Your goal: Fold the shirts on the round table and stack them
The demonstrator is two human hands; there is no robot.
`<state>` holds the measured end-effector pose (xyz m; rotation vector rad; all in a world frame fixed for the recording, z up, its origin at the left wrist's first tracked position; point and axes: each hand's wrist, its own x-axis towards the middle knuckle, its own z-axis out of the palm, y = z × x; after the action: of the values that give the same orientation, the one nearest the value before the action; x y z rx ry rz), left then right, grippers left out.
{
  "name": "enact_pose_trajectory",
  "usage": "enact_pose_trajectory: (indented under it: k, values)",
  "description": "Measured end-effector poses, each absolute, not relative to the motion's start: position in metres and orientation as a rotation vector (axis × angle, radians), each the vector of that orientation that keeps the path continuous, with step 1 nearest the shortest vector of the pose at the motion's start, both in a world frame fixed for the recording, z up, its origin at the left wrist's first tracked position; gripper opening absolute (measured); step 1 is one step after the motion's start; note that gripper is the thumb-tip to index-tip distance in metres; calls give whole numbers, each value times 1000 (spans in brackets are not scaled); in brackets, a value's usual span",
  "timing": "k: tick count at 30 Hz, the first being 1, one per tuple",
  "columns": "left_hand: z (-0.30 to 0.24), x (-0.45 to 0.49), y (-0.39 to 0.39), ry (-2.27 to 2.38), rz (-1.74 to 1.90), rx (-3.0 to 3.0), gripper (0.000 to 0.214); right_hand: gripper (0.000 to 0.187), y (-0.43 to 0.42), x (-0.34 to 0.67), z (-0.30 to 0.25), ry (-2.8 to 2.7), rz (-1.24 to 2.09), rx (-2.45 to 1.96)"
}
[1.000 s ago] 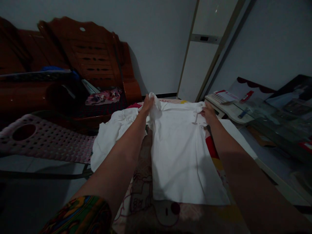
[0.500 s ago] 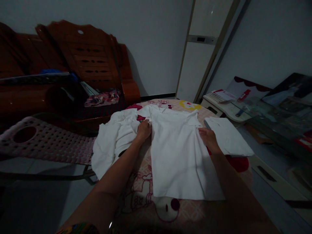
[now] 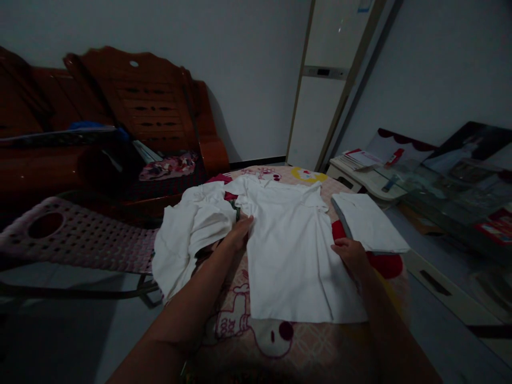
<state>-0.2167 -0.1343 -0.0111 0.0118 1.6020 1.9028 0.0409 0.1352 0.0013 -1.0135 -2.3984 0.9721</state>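
Note:
A white T-shirt (image 3: 288, 256) lies spread on a round table, collar end away from me, with soft creases down its right side. My left hand (image 3: 242, 233) rests by its left edge below the sleeve, fingers stretched along the fabric. At the opposite edge, my right hand (image 3: 351, 253) has its fingertips by the cloth, fingers loosely apart. A crumpled white garment (image 3: 188, 229) lies left of my left hand. Beyond my right hand is a neatly folded white garment (image 3: 368, 221) with a grey underside.
A patterned pink tablecloth (image 3: 296, 344) covers the table. To the left stand a woven chair (image 3: 104, 234) and a carved wooden sofa (image 3: 152, 106). On the right is a glass-topped cabinet (image 3: 424, 186) holding papers. A tall white air conditioner (image 3: 318, 112) stands behind.
Both my hands have let go of the T-shirt near its sleeves and slid down along its sides toward me. The T-shirt stays spread out. The view has shifted slightly.

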Motion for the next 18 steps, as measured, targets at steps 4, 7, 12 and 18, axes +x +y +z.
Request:
enact_pose_trajectory:
  k: [4,7,12,18]
  values:
    - [0,-201,-139,1165,1845,41,36,18,138,39,-5,-2392,1139,-1012]
    - [6,-195,-143,991,1820,101,45,17,141,38,-10,-2406,1154,-1022]
    - [7,-191,-145,967,1776,35,52,17,143,39,-14,-2388,1201,-1011]
    - [11,-193,-150,902,1917,35,49,18,145,42,-16,-2380,1203,-1014]
